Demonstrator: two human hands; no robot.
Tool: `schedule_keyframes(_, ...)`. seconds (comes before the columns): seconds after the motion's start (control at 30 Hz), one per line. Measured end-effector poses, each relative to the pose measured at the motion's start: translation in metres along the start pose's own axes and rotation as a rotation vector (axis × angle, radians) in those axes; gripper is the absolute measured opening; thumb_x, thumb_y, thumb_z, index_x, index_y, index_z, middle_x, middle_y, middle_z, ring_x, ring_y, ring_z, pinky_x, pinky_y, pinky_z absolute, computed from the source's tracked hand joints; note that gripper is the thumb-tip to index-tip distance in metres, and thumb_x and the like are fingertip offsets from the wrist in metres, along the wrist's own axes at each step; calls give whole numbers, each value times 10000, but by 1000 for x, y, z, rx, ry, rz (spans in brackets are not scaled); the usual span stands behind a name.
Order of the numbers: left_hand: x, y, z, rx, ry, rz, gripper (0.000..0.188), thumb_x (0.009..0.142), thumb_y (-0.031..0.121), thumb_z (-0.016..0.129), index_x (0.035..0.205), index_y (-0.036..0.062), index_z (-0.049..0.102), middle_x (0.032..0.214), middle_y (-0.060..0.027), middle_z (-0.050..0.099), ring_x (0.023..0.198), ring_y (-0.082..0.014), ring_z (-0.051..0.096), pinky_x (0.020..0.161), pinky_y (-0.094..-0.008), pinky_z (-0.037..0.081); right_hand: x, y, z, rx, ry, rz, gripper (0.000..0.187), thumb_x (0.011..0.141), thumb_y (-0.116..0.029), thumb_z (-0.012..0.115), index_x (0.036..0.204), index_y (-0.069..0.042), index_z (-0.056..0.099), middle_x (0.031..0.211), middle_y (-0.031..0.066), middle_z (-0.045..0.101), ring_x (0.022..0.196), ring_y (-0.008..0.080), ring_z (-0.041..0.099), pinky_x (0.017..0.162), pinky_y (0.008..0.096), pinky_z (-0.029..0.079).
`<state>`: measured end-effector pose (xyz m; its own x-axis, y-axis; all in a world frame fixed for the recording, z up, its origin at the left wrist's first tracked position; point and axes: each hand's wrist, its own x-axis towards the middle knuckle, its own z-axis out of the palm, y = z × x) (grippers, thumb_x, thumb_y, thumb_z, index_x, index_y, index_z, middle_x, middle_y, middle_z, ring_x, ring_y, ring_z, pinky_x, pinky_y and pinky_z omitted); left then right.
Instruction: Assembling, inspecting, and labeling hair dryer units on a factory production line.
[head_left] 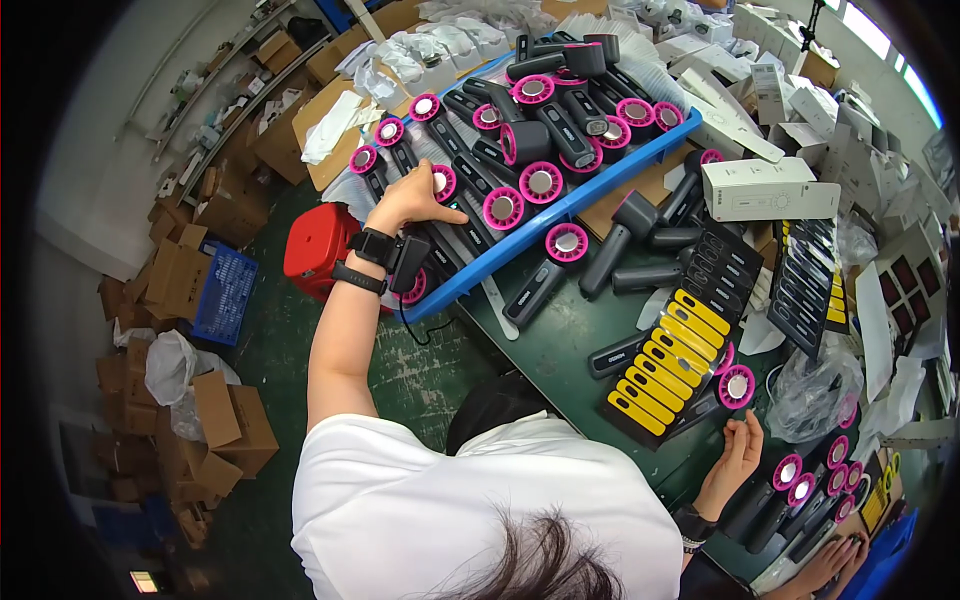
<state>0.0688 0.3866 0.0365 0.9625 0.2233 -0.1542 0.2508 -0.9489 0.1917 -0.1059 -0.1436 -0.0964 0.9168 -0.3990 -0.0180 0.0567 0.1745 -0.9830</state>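
My left hand (pixel 408 197) reaches into a blue-rimmed tray (pixel 570 205). Its thumb and fingers span the head and upper handle of a black hair-dryer-shaped device (pixel 443 183) with a pink vented ring. A small light glows on the handle beside my thumb; the palm side of the grip is hidden. Many similar devices (pixel 541 182) lie piled around it. My right hand (pixel 735 460) rests near the table edge, fingers loosely bent and slightly apart, with nothing visible in them. Just beyond its fingertips is another pink-ringed device (pixel 736 387), partly under a yellow-and-black sheet (pixel 670 365).
Loose devices (pixel 545 270) lie on the green table. A white box (pixel 765 190), black sheets (pixel 800 285) and a clear plastic bag (pixel 815 390) crowd the right. A red container (pixel 318 250) stands left of the tray. Another person's hands (pixel 835 562) show at lower right.
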Motion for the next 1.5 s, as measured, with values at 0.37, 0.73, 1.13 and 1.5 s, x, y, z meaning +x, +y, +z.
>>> schedule_keyframes(0.37, 0, -12, 4, -58, 43, 56, 846, 486, 529, 822, 1004, -35, 461, 897, -173, 615, 842, -306, 623, 730, -347, 481, -1, 4, -1, -16, -15, 4, 266, 938, -115, 520, 1175, 2, 546, 918, 34, 606, 862, 90, 559, 819, 221, 433)
schedule_keyframes(0.73, 3, -9, 2, -16, 11, 27, 853, 497, 527, 819, 1016, -41, 453, 872, -177, 608, 807, -295, 617, 694, -344, 479, 1, 3, 0, -15, -21, -1, 260, 934, -111, 524, 1166, 3, 552, 918, 33, 608, 865, 89, 562, 813, 214, 432)
schedule_keyframes(1.13, -1, -28, -1, 6, 205, 247, 1168, 515, 489, 841, 1356, -75, 260, 1179, -264, 507, 1109, -331, 523, 943, -351, 411, -5, 2, -2, -39, -19, 16, 267, 928, -121, 538, 1166, -2, 553, 919, 32, 611, 851, 84, 566, 796, 209, 437)
schedule_keyframes(1.5, -111, 154, -118, -599, 450, 1099, 981, 730, 592, 631, 1425, 22, 236, 1397, -192, 355, 1296, -308, 359, 1081, -473, 234, -7, -172, 25, -83, 0, -867, 472, 830, -254, 629, 1163, 49, 490, 982, 156, 576, 849, 221, 552, 760, 303, 452)
